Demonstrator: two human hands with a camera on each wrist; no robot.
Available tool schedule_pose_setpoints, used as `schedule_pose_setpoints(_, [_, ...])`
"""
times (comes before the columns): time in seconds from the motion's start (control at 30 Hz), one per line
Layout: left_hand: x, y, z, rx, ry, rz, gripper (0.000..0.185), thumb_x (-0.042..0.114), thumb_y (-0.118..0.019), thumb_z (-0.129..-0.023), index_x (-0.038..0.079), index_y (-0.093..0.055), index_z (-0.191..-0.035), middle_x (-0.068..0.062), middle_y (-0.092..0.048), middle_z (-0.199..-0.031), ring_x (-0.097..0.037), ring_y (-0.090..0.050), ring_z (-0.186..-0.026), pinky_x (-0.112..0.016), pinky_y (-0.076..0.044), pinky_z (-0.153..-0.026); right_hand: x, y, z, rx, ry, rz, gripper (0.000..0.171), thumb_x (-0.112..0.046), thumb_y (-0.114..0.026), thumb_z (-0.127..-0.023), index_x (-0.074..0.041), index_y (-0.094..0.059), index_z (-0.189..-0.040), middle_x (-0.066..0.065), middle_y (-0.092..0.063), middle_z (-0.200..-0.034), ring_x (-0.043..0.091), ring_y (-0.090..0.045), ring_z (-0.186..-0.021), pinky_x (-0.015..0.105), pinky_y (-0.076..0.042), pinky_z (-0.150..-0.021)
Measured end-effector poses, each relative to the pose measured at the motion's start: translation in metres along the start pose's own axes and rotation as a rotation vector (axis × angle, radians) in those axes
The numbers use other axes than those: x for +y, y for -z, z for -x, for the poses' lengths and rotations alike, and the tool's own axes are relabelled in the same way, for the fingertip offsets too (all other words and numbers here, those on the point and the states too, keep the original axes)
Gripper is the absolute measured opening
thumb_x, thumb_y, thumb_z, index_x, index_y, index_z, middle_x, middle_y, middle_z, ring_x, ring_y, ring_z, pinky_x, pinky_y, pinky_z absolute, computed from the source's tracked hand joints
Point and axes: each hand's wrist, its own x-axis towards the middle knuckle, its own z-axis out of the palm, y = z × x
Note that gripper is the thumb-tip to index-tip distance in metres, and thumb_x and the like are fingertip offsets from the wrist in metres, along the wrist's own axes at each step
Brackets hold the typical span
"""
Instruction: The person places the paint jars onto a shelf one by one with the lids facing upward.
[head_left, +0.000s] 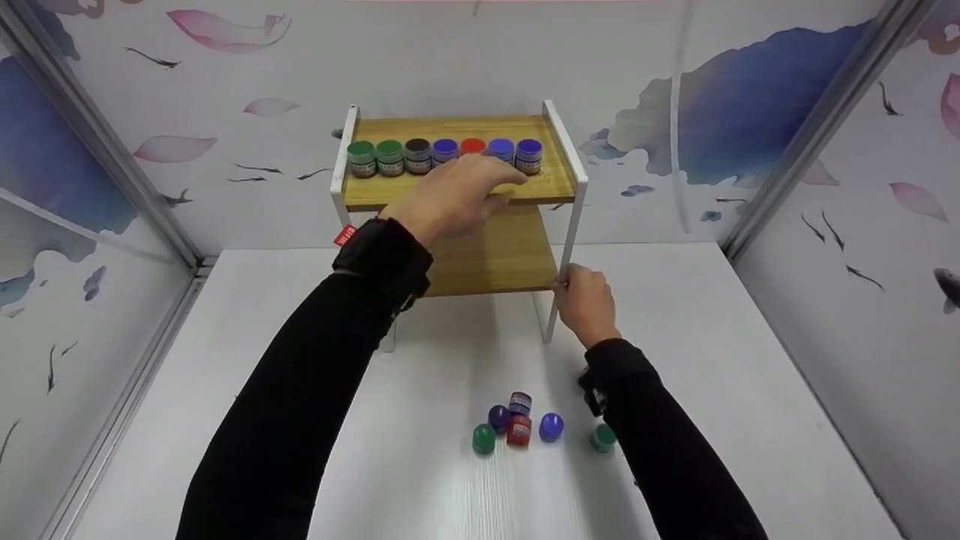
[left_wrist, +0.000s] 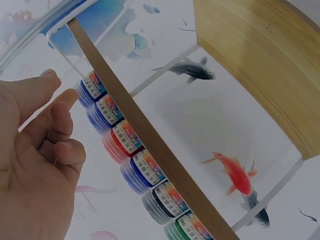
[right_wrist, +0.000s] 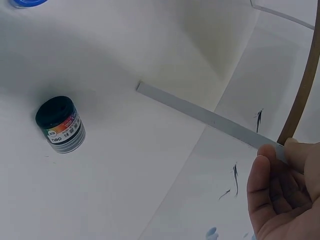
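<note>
My left hand point(head_left: 455, 193) is raised at the front of the upper wooden shelf point(head_left: 450, 126), its fingers loosely bent and holding nothing. Behind it stands a row of several small paint jars with green, black, blue and red lids; the hand partly hides the middle ones. In the left wrist view its fingertips are close to the blue paint jar point(left_wrist: 91, 89) ending the row. Lower down, my right hand point(head_left: 587, 304) grips the rack's white metal leg point(head_left: 570, 232) beside the lower shelf point(head_left: 487, 255). The right wrist view shows thumb and fingers pinching that leg point(right_wrist: 215, 120).
Loose paint jars lie on the white table point(head_left: 420, 465): a green one point(head_left: 484, 439), a red one point(head_left: 518, 431), a blue one point(head_left: 551, 427) and purple ones beside them. Another green jar point(right_wrist: 61, 125) is by my right forearm. Printed panels enclose the back and sides.
</note>
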Motion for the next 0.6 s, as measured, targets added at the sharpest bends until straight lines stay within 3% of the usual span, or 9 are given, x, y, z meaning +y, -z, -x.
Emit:
schedule_pose_setpoints(0.2, [-0.004,-0.009,0.02,-0.018,-0.011,0.027,0.036,0.014,-0.052,-0.1,0.014,-0.057,-0.136,-0.003,-0.059,-0.138,-0.019,-0.051,-0.132,-0.034,-0.038,-0.112,0.003,0.003,0.001,-0.027,-0.009,0.012,0.018,-0.017,-0.063,-0.094,0.001,-0.068,-0.096,0.019,-0.072,-0.092,0.032,-0.07,-0.081,0.044,-0.054,-0.07])
schedule_pose_setpoints(0.4, [-0.014,-0.026,0.044,-0.043,0.062,0.083,0.034,0.016,-0.052,-0.101,0.016,-0.058,-0.135,-0.001,-0.061,-0.136,-0.019,-0.053,-0.13,-0.034,-0.039,-0.111,0.003,0.007,0.004,-0.047,-0.002,0.033,0.02,-0.015,-0.061,-0.094,0.0,-0.069,-0.106,0.019,-0.072,-0.102,0.032,-0.071,-0.083,0.044,-0.055,-0.072])
schedule_pose_setpoints(0.6, [-0.033,-0.048,0.068,0.0,0.136,0.159,0.027,0.02,-0.054,-0.1,0.014,-0.065,-0.124,-0.004,-0.067,-0.124,-0.02,-0.061,-0.118,-0.036,-0.045,-0.105,0.003,0.011,0.011,-0.071,0.002,0.057,0.026,-0.014,-0.06,-0.094,0.002,-0.068,-0.112,0.021,-0.071,-0.106,0.034,-0.071,-0.085,0.045,-0.055,-0.074])
